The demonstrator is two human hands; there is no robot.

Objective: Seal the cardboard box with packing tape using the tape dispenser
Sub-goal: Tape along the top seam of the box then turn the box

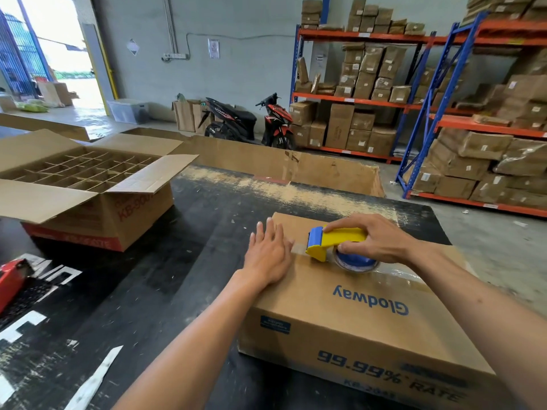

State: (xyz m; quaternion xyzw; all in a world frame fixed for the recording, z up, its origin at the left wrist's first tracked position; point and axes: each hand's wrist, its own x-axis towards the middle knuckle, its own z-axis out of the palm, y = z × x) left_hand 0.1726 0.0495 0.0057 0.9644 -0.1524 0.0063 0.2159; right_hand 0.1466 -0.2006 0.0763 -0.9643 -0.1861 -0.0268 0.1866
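A closed brown cardboard box [364, 318] with blue "Glodway" print lies on the black table, in front of me to the right. A strip of clear tape [402, 275] runs along its top seam. My right hand [376, 239] grips a yellow and blue tape dispenser [331, 242] that rests on the box top near its left end, the tape roll under my palm. My left hand [268, 255] lies flat, fingers together, on the box's left top edge, just left of the dispenser's front and touching the tape end.
An open box [88, 184] with cardboard dividers stands at the left of the black table [192, 238]. A red object [11, 279] lies at the far left edge. Flat cardboard stands behind the table. Two parked scooters and shelves of parcels fill the background.
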